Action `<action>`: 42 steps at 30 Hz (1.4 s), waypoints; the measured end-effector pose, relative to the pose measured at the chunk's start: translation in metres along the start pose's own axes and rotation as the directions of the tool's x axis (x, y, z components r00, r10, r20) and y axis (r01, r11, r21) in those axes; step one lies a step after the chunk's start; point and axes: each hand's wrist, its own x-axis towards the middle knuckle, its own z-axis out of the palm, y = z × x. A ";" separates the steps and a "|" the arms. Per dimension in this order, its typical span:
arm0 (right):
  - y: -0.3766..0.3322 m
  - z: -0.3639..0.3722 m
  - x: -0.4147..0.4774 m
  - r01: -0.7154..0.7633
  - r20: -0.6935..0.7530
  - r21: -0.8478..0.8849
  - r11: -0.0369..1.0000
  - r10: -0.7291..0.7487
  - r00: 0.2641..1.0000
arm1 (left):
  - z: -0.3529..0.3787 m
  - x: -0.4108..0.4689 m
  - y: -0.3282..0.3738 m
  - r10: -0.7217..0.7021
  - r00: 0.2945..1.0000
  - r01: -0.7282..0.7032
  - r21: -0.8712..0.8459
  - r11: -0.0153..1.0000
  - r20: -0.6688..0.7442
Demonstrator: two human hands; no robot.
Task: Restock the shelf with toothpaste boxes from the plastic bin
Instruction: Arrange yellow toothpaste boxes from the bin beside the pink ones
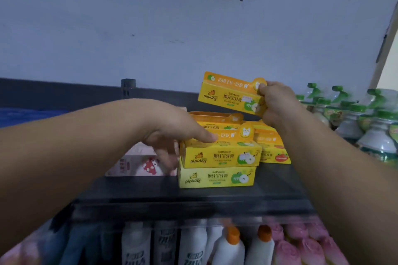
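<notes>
My right hand (274,103) grips the right end of a yellow toothpaste box (228,94) and holds it in the air above the shelf. Below it, two yellow toothpaste boxes (217,163) lie stacked on the dark shelf (193,198), with more yellow boxes (215,119) behind and an orange-marked one (273,150) to the right. My left hand (172,133) rests at the left end of the upper stacked box, thumb on its top, fingers down its side. The plastic bin is out of view.
A pink box (140,163) lies left of the stack. Green-capped bottles (353,118) crowd the shelf's right side. The lower shelf holds white pouches (163,247), orange-capped white bottles (232,247) and pink packs (305,245). A pale wall rises behind.
</notes>
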 end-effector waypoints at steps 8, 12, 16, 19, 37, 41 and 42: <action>-0.001 -0.008 -0.004 0.042 0.021 -0.007 0.999 -0.042 0.999 | 0.022 0.011 -0.008 0.174 0.956 -0.115 0.243 0.963 -0.237; 0.002 -0.014 -0.004 0.037 0.005 0.001 0.999 -0.037 0.999 | 0.025 0.011 -0.007 0.189 0.935 -0.091 0.312 0.946 -0.300; 0.003 -0.016 -0.002 0.031 -0.013 0.030 0.999 -0.030 0.999 | 0.028 0.006 -0.006 0.237 0.899 -0.044 0.464 0.885 -0.368; 0.004 -0.014 -0.001 0.028 -0.001 0.027 0.999 -0.028 1.000 | 0.028 0.009 -0.007 0.302 0.855 0.009 0.595 0.804 -0.421; 0.002 0.010 0.045 0.039 0.050 -0.032 0.999 -0.038 0.998 | -0.066 0.034 0.033 0.249 0.735 -0.132 0.227 0.965 -0.630; 0.007 0.015 0.062 0.036 0.056 -0.042 0.999 -0.033 0.998 | -0.073 0.054 0.043 0.272 0.724 -0.108 0.285 0.952 -0.634; 0.008 0.016 0.066 0.033 0.065 -0.050 0.998 -0.030 0.997 | -0.075 0.058 0.046 0.276 0.725 -0.106 0.294 0.950 -0.631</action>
